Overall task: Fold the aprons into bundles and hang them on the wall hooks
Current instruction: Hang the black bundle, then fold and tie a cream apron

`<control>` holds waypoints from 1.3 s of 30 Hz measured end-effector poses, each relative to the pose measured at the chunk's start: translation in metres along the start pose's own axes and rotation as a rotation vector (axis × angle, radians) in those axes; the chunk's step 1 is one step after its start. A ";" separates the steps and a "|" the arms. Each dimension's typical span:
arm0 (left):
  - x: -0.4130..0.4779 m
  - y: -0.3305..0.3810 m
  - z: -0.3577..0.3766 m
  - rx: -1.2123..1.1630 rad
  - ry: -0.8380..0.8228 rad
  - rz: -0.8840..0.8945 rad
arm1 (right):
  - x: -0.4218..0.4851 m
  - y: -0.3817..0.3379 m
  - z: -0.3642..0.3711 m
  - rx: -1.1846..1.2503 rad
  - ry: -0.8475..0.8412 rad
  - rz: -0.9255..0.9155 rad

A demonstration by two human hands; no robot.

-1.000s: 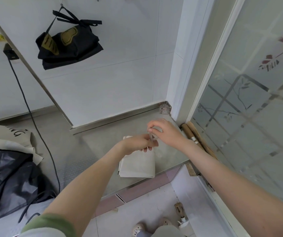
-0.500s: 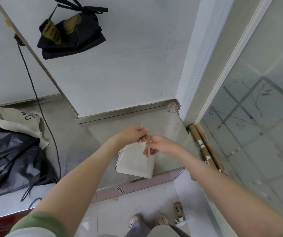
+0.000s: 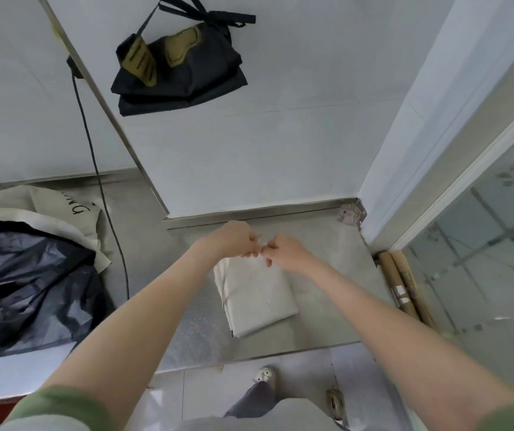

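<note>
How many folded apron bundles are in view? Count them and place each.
2. The black bundle hangs on the wall; the white bundle lies on the steel counter. The cloth heap at left may hide more.

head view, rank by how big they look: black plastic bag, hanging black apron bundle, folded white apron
1. black plastic bag
2. hanging black apron bundle, farther off, so its true size is unsure
3. folded white apron

The folded apron lies on the counter, the left hand and right hand pinching at its far edge. Another bundle hangs on the wall behind. Bags lie to the left and rolls to the right.
</note>
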State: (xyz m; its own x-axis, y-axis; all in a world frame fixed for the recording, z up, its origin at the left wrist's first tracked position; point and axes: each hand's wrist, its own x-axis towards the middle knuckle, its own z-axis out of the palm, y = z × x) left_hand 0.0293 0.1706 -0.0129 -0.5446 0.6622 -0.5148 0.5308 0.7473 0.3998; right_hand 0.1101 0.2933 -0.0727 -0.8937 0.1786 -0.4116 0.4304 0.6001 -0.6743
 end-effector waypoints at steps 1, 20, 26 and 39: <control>0.005 -0.003 -0.003 -0.023 0.034 0.018 | 0.003 0.000 -0.002 0.159 -0.071 0.019; 0.070 -0.033 0.041 -0.665 0.174 0.212 | 0.047 0.042 -0.009 1.516 0.253 0.236; 0.075 -0.044 0.060 -1.018 0.424 -0.029 | 0.050 0.050 -0.005 1.848 0.352 0.330; 0.096 -0.088 0.096 -0.367 -0.089 -0.258 | 0.030 0.087 0.004 0.090 -0.054 0.226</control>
State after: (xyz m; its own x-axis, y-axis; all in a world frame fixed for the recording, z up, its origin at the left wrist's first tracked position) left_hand -0.0073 0.1627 -0.1708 -0.5621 0.4561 -0.6899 0.1109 0.8682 0.4836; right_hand 0.1207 0.3479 -0.1461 -0.7666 0.2572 -0.5884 0.6302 0.4775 -0.6123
